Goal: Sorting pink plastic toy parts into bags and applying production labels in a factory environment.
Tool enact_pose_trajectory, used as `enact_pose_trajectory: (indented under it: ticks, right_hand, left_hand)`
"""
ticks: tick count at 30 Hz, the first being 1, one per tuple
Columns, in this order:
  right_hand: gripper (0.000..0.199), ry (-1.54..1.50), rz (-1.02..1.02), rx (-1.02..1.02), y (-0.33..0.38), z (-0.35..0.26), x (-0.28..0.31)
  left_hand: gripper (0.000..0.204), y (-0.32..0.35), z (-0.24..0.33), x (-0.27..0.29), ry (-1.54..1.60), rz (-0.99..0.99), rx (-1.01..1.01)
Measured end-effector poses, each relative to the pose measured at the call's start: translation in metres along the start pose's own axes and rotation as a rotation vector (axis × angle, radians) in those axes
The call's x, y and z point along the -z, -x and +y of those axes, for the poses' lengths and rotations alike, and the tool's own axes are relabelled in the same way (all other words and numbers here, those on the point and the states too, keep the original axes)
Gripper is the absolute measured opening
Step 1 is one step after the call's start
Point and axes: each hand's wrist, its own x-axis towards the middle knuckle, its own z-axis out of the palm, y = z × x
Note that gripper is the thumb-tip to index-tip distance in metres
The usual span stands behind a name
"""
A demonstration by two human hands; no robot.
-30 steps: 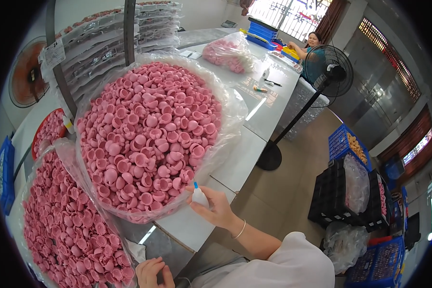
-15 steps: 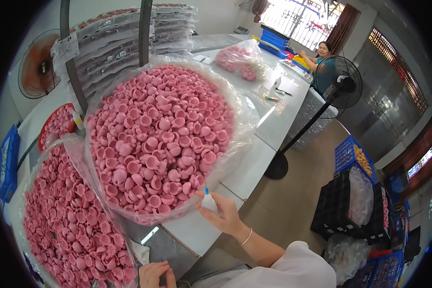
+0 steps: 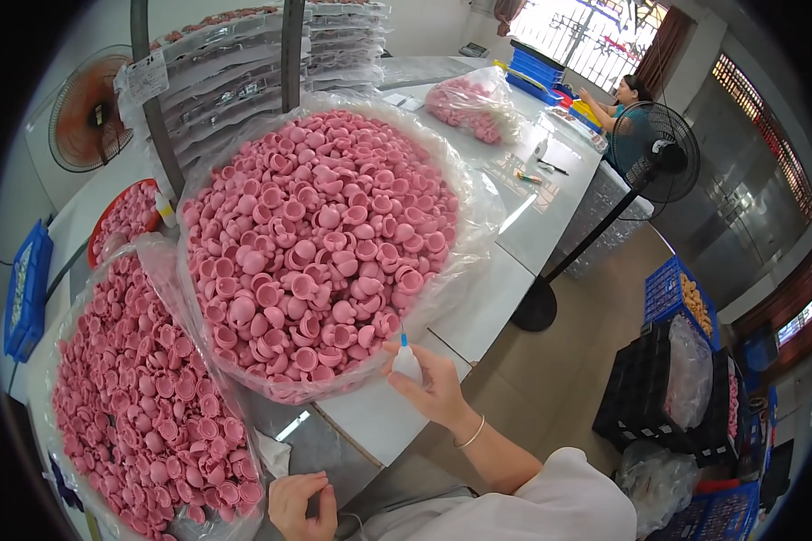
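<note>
My right hand [image 3: 431,388] is closed around a small white squeeze bottle [image 3: 408,365] with a thin blue needle tip pointing up. It hovers by the near right edge of a big clear plastic bag [image 3: 465,236] heaped with pink hollow, cup-shaped plastic pieces [image 3: 320,243]. My left hand [image 3: 302,507] sits low at the table edge, its fingers curled in; whatever they may hold is hidden. Close to it on the left lies a second bag of similar pink pieces [image 3: 144,406]. A crumpled white tissue [image 3: 273,455] rests between that bag and the left hand.
A red basin [image 3: 108,216] of pink pieces and a yellow-white bottle [image 3: 165,209] stand at the left, near a blue crate [image 3: 29,290]. Stacked trays [image 3: 216,99] rise behind. A standing fan [image 3: 660,158] and black crates [image 3: 636,388] are at the right; a co-worker [image 3: 630,113] sits beyond.
The whole view has shifted slightly. My left hand has come further into view, with its fingers curled. My right hand still holds the bottle upright. The co-worker's head has turned aside.
</note>
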Motion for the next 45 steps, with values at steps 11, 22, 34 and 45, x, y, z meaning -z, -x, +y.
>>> enact_pose_trajectory:
  ticks: [11,22,34,45]
  right_hand:
    - [0.038,-0.275,0.042,-0.091,0.007,0.008,0.000]
    - [0.034,-0.199,0.020,-0.056,0.005,0.024,-0.006]
    - [0.033,-0.175,-0.054,0.032,-0.001,0.021,0.003]
    - [0.028,-0.155,-0.041,0.057,0.003,0.017,0.000]
  left_hand:
    - [0.018,-0.087,0.113,0.069,-0.320,-0.010,-0.460]
    - [0.024,-0.065,0.243,0.052,-1.441,0.012,-1.202]
    - [0.026,0.074,0.240,-0.045,-0.930,-0.275,-1.015]
    - [0.033,0.104,0.223,-0.040,-0.621,-0.452,-0.754]
